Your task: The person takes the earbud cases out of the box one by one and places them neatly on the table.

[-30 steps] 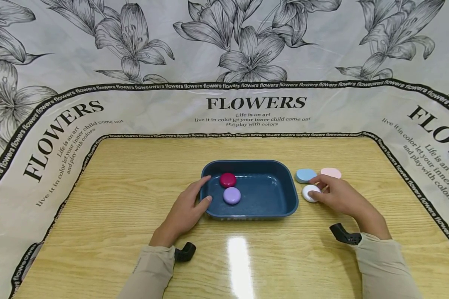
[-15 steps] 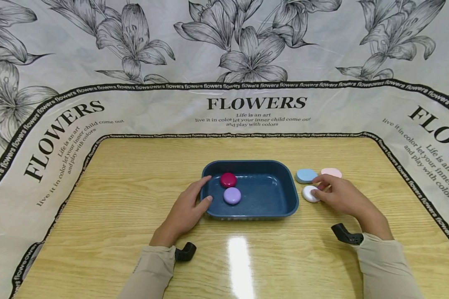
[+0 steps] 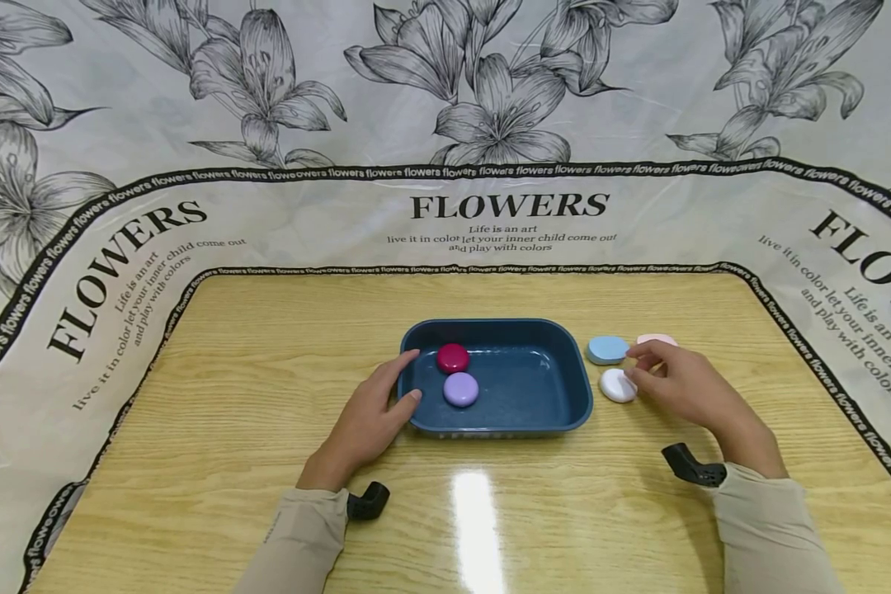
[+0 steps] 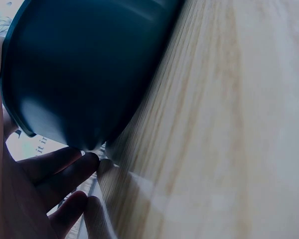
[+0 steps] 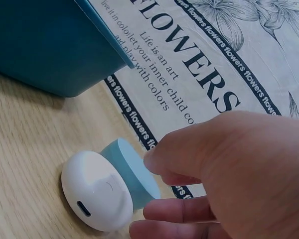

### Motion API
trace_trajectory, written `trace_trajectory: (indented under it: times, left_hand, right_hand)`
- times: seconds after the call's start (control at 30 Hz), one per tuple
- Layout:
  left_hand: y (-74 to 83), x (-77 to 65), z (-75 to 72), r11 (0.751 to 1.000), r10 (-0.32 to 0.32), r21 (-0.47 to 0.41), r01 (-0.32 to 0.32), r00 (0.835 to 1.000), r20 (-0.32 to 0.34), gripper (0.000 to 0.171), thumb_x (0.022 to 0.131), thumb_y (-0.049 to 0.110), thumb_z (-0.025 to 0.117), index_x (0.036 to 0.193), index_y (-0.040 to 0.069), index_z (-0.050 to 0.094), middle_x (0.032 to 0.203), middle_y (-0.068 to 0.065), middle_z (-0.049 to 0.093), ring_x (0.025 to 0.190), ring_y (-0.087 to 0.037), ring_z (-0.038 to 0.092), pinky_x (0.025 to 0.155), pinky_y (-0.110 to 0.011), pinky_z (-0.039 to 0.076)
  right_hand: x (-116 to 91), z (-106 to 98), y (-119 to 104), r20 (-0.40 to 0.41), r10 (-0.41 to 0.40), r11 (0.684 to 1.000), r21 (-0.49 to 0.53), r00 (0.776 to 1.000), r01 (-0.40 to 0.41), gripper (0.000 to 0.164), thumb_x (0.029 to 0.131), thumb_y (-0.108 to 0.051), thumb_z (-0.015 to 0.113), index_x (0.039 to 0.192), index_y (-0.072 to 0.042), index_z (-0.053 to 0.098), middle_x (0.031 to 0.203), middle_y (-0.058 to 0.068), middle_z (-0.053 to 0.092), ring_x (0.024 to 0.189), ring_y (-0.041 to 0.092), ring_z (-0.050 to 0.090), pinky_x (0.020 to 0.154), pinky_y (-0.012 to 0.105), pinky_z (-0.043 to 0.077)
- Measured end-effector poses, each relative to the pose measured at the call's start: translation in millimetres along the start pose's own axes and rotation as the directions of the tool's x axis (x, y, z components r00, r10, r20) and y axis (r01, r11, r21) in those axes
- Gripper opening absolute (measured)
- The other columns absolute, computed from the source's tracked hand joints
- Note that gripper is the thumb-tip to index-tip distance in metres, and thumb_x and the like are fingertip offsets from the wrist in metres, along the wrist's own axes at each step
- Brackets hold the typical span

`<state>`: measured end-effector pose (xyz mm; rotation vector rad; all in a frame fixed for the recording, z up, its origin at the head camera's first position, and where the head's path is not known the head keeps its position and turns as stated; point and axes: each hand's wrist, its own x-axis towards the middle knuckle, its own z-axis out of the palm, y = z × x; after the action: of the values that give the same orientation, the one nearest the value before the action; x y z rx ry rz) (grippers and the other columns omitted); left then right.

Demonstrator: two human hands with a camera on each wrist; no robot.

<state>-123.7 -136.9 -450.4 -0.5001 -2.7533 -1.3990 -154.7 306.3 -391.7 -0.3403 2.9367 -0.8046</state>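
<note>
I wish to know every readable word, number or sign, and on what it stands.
"FLOWERS": on the white floral-printed cloth sheet, several times.
"Life is an art live it in color let your inner child come out and play with colors": same sheet.
"flowers", repeated: on the sheet's black printed bands.
Too small: print on the beige fabric left sleeve.
Too faint: mark on the white, round, glossy puck.
I see no numbers.

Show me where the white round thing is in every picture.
Head: the white round thing is just right of the blue tub.
Left wrist: not in it.
Right wrist: left of centre, in the lower half.
Shared landmark: the blue tub, in all three.
</note>
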Motion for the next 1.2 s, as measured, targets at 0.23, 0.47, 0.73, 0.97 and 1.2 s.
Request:
trace_trajectory:
  times: [0.23, 0.47, 0.73, 0.97, 1.2]
  left_hand:
    - [0.5, 0.1, 0.0, 1.0, -0.007, 0.005, 0.007, 1.0, 0.001, 0.056, 0.102, 0.036, 0.054, 0.155, 0.03, 0.039, 0.153, 0.002, 0.043, 0.141, -0.02, 0.038, 0.114, -0.047, 0.032]
    - [0.8, -0.2, -0.3, 1.0, 0.0, 0.003, 0.0, 1.0, 0.0, 0.056, 0.102, 0.037, 0.054, 0.155, 0.029, 0.039, 0.153, 0.002, 0.043, 0.141, -0.021, 0.039, 0.114, -0.048, 0.033]
    - [0.4, 0.4, -0.1, 1.0, 0.0, 0.006, 0.0, 1.0, -0.004, 0.056, 0.101, 0.036, 0.055, 0.155, 0.028, 0.039, 0.153, 0.002, 0.043, 0.141, -0.021, 0.039, 0.114, -0.048, 0.032]
    - [0.3, 0.4, -0.3, 1.0, 0.001, 0.009, -0.001, 1.0, 0.0, 0.055, 0.102, 0.037, 0.054, 0.155, 0.032, 0.039, 0.153, 0.003, 0.043, 0.141, -0.02, 0.039, 0.114, -0.047, 0.033]
    - [1.0, 0.3, -0.6, 1.0, -0.005, 0.005, 0.005, 1.0, 0.002, 0.055, 0.102, 0.037, 0.054, 0.155, 0.031, 0.039, 0.153, 0.004, 0.043, 0.141, -0.018, 0.038, 0.115, -0.046, 0.032]
  right_hand:
    - [-1.6, -0.4, -3.1, -0.023, -0.004, 1.0, 0.003, 1.0, 0.004, 0.034, 0.101, -0.024, 0.061, 0.125, 0.0, 0.062, 0.102, 0.013, 0.068, 0.08, 0.021, 0.063, 0.068, 0.035, 0.048]
    - [-2.2, -1.5, -14.1, -0.04, -0.028, 1.0, 0.002, 0.999, 0.028, 0.033, 0.101, -0.024, 0.06, 0.124, 0.0, 0.063, 0.103, 0.013, 0.068, 0.083, 0.022, 0.062, 0.068, 0.035, 0.048]
    - [-1.2, 0.4, -21.5, -0.074, -0.072, 0.997, 0.003, 0.995, 0.072, 0.029, 0.101, -0.021, 0.061, 0.122, -0.001, 0.065, 0.099, 0.012, 0.069, 0.082, 0.022, 0.06, 0.064, 0.032, 0.047]
    - [-0.8, 1.1, -26.2, -0.067, -0.085, 0.996, 0.008, 0.994, 0.085, 0.03, 0.101, -0.023, 0.061, 0.123, -0.002, 0.066, 0.099, 0.009, 0.069, 0.086, 0.023, 0.06, 0.067, 0.034, 0.048]
    - [-0.6, 3.8, -32.5, -0.074, -0.107, 0.994, 0.02, 0.992, 0.109, 0.029, 0.101, -0.022, 0.06, 0.122, -0.002, 0.066, 0.098, 0.007, 0.07, 0.085, 0.023, 0.062, 0.068, 0.033, 0.049]
